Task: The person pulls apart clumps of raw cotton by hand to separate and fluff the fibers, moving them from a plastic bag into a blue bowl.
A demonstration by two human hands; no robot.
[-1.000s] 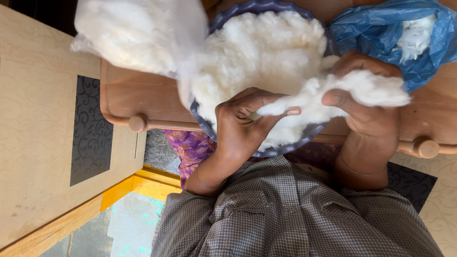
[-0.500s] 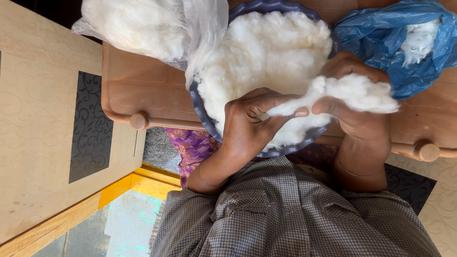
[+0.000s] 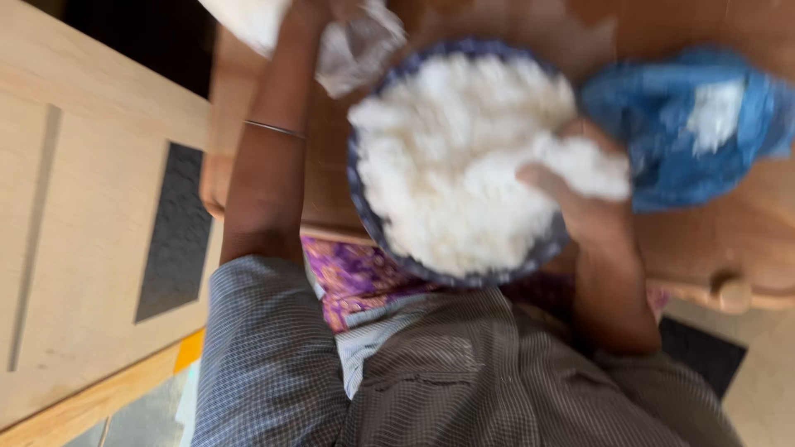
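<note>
The view is blurred by motion. A dark blue bowl [image 3: 464, 277] heaped with white cotton [image 3: 447, 149] sits on a brown table [image 3: 729, 240] in front of me. My right hand [image 3: 571, 211] is at the bowl's right rim, shut on a tuft of cotton [image 3: 588, 170]. My left arm stretches up the left side of the bowl. My left hand [image 3: 319, 12] is at the top edge, against a clear plastic bag of cotton [image 3: 356, 45]; its fingers are cut off and smeared.
A blue plastic bag [image 3: 662, 141] with some cotton in it lies right of the bowl. A pale wooden panel with a dark inset [image 3: 83, 248] stands at the left. Purple cloth [image 3: 356, 281] shows under the table's near edge.
My left hand let go of the tuft and swung up and left to the clear bag. My right hand still holds the tuft at the bowl's right rim. The camera view shifted.
</note>
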